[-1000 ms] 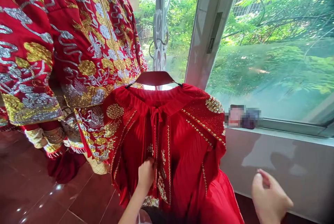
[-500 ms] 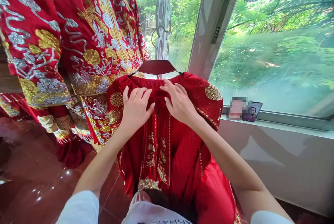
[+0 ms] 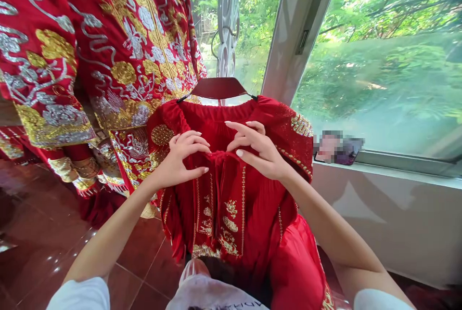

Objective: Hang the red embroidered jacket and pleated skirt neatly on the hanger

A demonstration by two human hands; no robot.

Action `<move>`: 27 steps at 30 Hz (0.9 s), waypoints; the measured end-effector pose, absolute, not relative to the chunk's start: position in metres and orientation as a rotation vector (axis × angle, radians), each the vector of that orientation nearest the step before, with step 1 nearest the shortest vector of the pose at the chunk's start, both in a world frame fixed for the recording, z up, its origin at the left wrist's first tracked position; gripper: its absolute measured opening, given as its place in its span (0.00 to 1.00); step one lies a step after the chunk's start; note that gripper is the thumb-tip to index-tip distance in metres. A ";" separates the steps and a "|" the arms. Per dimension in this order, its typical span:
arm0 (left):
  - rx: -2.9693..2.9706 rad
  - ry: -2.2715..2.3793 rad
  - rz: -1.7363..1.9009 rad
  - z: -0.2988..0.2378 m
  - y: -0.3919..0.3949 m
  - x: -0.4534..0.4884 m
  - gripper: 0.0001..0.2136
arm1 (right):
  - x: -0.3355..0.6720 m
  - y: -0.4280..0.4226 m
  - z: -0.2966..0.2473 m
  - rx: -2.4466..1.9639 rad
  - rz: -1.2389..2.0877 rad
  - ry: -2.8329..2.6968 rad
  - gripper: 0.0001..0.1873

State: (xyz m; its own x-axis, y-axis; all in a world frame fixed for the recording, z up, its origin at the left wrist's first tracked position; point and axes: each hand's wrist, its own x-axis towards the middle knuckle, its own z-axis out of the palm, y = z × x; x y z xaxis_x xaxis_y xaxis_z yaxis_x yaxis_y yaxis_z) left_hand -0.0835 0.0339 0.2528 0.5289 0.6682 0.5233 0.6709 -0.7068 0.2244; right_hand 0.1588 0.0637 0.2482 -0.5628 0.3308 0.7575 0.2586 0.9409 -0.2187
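Observation:
A red dress with gold embroidery and beaded trim hangs in front of me on a dark red hanger. At the left of its front neckline, my left hand is closed on the cloth, thumb below and fingers above. My right hand pinches the same neckline on the right, its index finger stretched out over the opening. Between the hands the gathered front edge is drawn toward me, and the inside of the back shows behind it. My palms hide parts of both shoulders' fronts.
Heavily embroidered red, gold and silver jackets hang close on the left. A window fills the right side. On its sill a phone leans, partly pixelated. Dark red tiles cover the floor.
Both hands have come toward me and slightly apart, pulling the front neckline down and away from the back. The dress's neck opening now gapes wider below the hanger.

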 end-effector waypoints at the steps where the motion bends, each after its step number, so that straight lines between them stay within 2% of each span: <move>1: -2.783 -1.196 -0.950 0.254 0.034 -0.085 0.12 | 0.157 0.062 0.250 -0.402 0.131 -2.195 0.26; 6: -2.896 -1.159 -0.971 0.260 0.033 -0.091 0.10 | 0.156 0.059 0.255 -0.363 0.228 -2.219 0.27; 11: -2.985 -1.107 -1.006 0.268 0.032 -0.096 0.04 | 0.168 0.065 0.256 -0.309 0.438 -2.130 0.22; 15: -2.844 -1.207 -0.870 0.269 0.030 -0.079 0.04 | 0.159 0.063 0.262 -0.345 0.262 -2.271 0.22; 18: -2.824 -1.260 -0.775 0.267 0.026 -0.064 0.02 | 0.152 0.058 0.266 -0.370 0.247 -2.403 0.28; 22: -2.834 -1.326 -0.824 0.264 0.024 -0.059 0.05 | 0.155 0.054 0.264 -0.377 0.319 -2.380 0.34; 24: -2.801 -1.354 -0.879 0.261 0.025 -0.060 0.06 | 0.157 0.052 0.259 -0.408 0.185 -2.336 0.33; 27: -2.749 -1.386 -0.956 0.256 0.028 -0.061 0.07 | 0.152 0.044 0.249 -0.466 -0.074 -2.097 0.26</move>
State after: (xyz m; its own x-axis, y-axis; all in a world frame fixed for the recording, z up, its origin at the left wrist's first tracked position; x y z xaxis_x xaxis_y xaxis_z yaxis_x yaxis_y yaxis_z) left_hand -0.0614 0.0285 0.2557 0.4555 0.7562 0.4698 0.7077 -0.6277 0.3242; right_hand 0.1516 0.0440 0.2492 -0.4741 0.2985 0.8283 0.3563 0.9253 -0.1294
